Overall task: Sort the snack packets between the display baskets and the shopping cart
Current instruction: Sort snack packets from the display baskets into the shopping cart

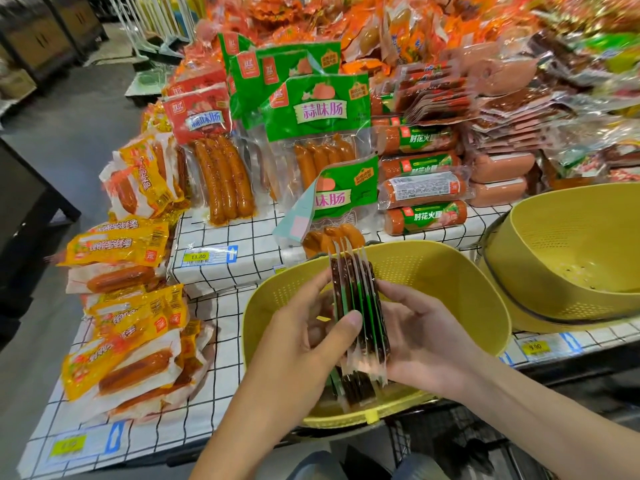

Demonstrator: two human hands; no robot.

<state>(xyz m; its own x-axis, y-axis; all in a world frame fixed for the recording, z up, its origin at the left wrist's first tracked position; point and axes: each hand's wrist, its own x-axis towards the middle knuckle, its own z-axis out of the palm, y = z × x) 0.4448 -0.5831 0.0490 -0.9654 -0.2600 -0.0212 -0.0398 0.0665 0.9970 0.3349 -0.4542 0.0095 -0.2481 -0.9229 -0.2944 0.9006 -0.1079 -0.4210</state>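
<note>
Yellow packs (117, 244) of sausage are piled along the left edge of the checked table (225, 341); their print is sideways and too blurred to read. A shelf tag (199, 257) on the raised step beside them reads 11.80. Behind it a red pack (204, 119) stands upright with long sausages showing through its clear lower half. Next come green packs (318, 110) marked 蒜味肠, and one more green pack (341, 195) leans at the far rim of the near basket (450, 271). Over that yellow perforated basket, at the table's front edge, both hands hold the packets (360, 327). They form a stack of thin clear sachets of dark strips with green edging, standing on edge, its long axis running away from the person. The left hand (304, 341) grips the stack, thumb on its top edges and fingers along its left face. The right hand (419, 334) presses nearly straight fingers flat against the right face. Most of the basket's floor is hidden by the hands. Behind, ham rolls (426, 216) labelled 肘花火腿 lie stacked crosswise. At the right edge sits a second basket (571, 254) (nested in another, it seems) with a few dark specks on its bottom. A tag (535, 347) below reads 9.90.
</note>
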